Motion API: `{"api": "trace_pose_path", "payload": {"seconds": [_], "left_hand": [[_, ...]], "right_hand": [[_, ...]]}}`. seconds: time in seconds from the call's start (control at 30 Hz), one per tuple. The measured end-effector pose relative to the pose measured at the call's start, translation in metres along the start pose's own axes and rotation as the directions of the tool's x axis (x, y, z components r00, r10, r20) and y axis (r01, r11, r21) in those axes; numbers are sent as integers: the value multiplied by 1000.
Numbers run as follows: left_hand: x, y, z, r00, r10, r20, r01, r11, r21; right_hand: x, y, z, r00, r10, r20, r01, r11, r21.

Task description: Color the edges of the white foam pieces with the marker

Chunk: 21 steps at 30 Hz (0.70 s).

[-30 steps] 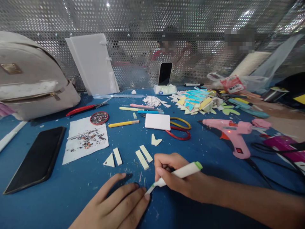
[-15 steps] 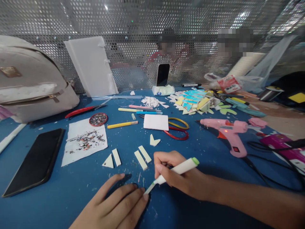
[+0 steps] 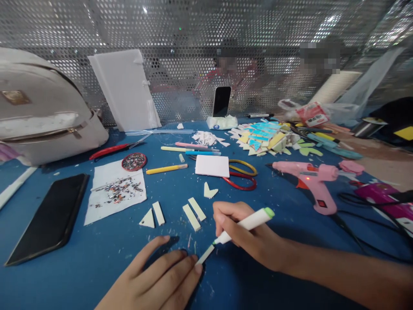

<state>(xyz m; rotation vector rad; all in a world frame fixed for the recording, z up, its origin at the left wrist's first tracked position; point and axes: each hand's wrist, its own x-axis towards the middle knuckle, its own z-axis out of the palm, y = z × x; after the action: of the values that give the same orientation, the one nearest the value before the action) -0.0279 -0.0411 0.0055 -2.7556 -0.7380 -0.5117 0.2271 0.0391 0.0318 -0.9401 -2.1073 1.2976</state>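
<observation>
My right hand point(image 3: 245, 234) is closed around a white marker with a green end point(image 3: 240, 229); its tip points down-left and meets the fingertips of my left hand point(image 3: 158, 277). That hand lies flat on the blue table point(image 3: 97, 258), fingers stretched out and pressing on something I cannot make out. Just beyond my hands lie small cream foam pieces: two strips point(image 3: 193, 213), another strip point(image 3: 158, 213), a triangle point(image 3: 147, 219) and a heart-like shape point(image 3: 210, 190).
A black phone point(image 3: 48, 217) lies at left beside white paper strewn with glitter point(image 3: 116, 191). A pink glue gun point(image 3: 311, 183) and cables sit at right. Scissors point(image 3: 241, 174), a white block point(image 3: 212, 165), pens, foam scraps point(image 3: 264, 137) and a beige bag point(image 3: 41, 110) stand farther back. People sit behind the mesh.
My right hand has slid slightly right and back along the marker, so more of the tip end shows. The left hand has stayed pressed flat.
</observation>
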Motion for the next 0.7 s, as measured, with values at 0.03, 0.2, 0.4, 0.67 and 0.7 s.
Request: {"api": "trace_pose_path", "payload": {"seconds": [0.03, 0.2, 0.4, 0.67, 0.7], "left_hand": [[0, -1, 0, 1000, 1, 2, -1, 1000, 4], [-1, -1, 2, 999, 28, 29, -28, 999, 18], [0, 3, 1, 1000, -5, -20, 5, 1000, 0], [5, 1, 2, 999, -22, -32, 22, 1000, 0], [5, 2, 2, 999, -24, -38, 24, 1000, 0]], "right_hand": [[0, 1, 0, 1000, -2, -17, 2, 1000, 13], [-1, 4, 0, 999, -34, -7, 34, 996, 88], [2, 4, 2, 987, -48, 156, 27, 991, 131], [1, 1, 5, 984, -31, 175, 15, 996, 88], [1, 1, 5, 986, -23, 166, 10, 997, 80]]}}
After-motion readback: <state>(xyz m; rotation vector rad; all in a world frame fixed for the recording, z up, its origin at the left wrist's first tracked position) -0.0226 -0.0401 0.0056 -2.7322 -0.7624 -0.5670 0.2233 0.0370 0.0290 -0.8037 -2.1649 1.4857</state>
